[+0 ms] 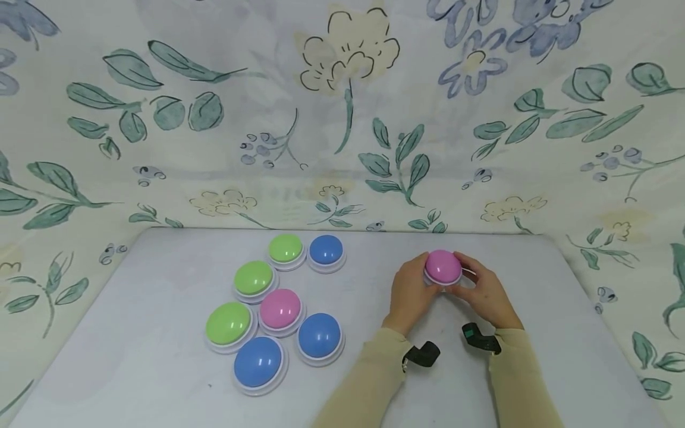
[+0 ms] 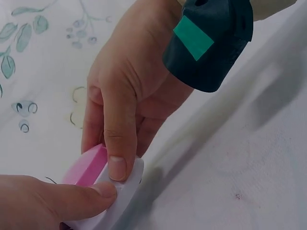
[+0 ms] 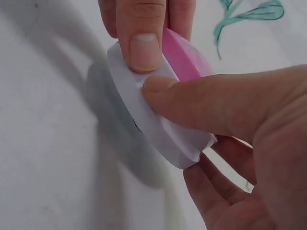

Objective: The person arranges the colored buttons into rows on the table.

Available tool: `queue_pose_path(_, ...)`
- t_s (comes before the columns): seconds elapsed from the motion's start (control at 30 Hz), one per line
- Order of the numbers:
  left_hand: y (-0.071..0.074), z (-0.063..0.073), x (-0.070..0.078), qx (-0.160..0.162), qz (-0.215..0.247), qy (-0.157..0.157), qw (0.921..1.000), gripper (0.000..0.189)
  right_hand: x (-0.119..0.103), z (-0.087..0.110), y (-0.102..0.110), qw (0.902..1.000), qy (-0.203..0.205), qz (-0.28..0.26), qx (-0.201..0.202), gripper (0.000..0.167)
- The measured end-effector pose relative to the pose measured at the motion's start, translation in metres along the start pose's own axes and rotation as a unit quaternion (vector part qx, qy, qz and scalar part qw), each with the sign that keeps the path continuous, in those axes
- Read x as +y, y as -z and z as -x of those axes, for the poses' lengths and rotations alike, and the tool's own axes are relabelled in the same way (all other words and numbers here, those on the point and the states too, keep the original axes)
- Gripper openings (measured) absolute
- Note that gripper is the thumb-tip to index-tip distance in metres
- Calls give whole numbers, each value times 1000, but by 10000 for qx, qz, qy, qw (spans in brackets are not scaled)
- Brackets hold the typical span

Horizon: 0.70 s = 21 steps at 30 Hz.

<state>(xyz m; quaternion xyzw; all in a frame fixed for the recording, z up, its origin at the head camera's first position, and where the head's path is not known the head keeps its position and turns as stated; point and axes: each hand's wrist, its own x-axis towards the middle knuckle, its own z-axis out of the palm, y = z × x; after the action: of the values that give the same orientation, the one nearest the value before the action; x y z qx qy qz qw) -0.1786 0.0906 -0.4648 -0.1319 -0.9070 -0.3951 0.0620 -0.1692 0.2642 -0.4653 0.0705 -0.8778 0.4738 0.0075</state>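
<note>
Both hands hold one pink push button [image 1: 443, 266] with a white base, right of the table's middle. My left hand [image 1: 411, 295] grips its left side, and my right hand [image 1: 484, 294] grips the right side. From the right wrist view, the button's white base [image 3: 144, 110] is tilted over the table, with both thumbs pressed against its rim and their tips nearly meeting. Fingers of each hand wrap behind the base. In the left wrist view, the pink dome [image 2: 86, 167] shows partly behind the thumbs.
A group of similar buttons stands on the white table [image 1: 134, 333] to the left: three green ones [image 1: 228, 323], three blue ones [image 1: 319, 336] and another pink one [image 1: 280, 308]. A floral cloth [image 1: 332, 166] rises behind the table's back edge.
</note>
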Motion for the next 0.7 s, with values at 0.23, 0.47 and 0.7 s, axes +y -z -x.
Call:
queue_pose_path(0.23, -2, 0, -1, -132, -154, 82, 9998, 65, 7, 0, -4, 10000, -90, 28, 23, 76)
queue_pose_path(0.47, -4, 1, -3, -25, -272, 1, 9996, 64, 8, 0, -5, 9995, -267, 134, -55, 76)
queue_pose_path(0.7, -4, 1, -3, -88, -410, -11, 9991, 64, 8, 1, -4, 9991, -403, 48, -122, 78)
